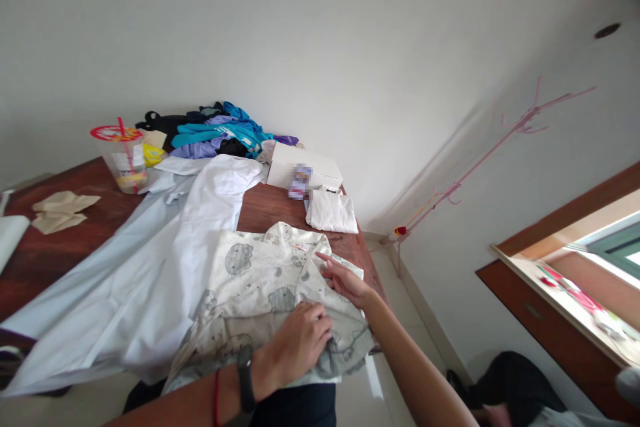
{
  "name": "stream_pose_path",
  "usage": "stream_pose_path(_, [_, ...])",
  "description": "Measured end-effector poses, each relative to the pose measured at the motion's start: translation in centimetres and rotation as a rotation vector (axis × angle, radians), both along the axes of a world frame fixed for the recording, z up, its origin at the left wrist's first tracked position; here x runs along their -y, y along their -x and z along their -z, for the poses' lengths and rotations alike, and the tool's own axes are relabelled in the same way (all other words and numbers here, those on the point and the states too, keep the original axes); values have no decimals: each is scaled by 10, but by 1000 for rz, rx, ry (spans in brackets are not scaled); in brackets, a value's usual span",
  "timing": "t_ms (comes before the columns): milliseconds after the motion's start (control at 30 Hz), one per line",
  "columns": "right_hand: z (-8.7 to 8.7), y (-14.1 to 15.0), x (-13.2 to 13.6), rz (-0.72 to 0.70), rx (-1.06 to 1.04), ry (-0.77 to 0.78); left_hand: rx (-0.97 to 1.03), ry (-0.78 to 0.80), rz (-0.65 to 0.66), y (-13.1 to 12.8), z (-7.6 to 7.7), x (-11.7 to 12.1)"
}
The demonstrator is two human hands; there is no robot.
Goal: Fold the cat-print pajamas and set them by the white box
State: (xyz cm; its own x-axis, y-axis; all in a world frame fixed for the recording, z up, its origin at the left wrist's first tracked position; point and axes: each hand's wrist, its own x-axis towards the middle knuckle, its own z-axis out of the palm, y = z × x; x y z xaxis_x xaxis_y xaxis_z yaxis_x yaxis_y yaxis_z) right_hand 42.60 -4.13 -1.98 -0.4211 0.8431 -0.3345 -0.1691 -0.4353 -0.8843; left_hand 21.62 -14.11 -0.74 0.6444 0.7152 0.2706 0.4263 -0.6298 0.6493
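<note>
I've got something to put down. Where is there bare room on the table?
Bare table shows between the white cloth, white box, folded white top and patterned shirt. Another patch lies between the brown paper and the white cloth. The back is crowded with piled clothes.

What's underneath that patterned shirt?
The patterned shirt lies on the wooden table, whose surface shows beyond the shirt's far edge. Whether anything else is tucked underneath can't be seen; the cloth covers it.

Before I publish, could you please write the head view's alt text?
The left hand rests on a printed garment spread on a wooden table; the right hand is near its collar. White cloth lies left; a white box and heaped clothes sit behind.
</note>
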Motion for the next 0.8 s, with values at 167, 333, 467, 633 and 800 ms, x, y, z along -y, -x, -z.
stream_pose_path(167, [1,-7,2,33,-143,75,484,356,-74,24,-24,-5])
stream_pose_path(333, [-2,-9,1,-11,-114,102,1094,895,-611,66,-20,-8])
stream_pose_path(467, [-3,-8,2,-46,-127,58,1438,1234,-804,111,-25,-3])
stream_pose_path(633, [-6,-8,5,-38,-121,52,1379,1092,-828,142,-48,0])
stream_pose_path(800, [-7,-7,6,-1,-121,36,1045,814,-805,155,-60,-14])
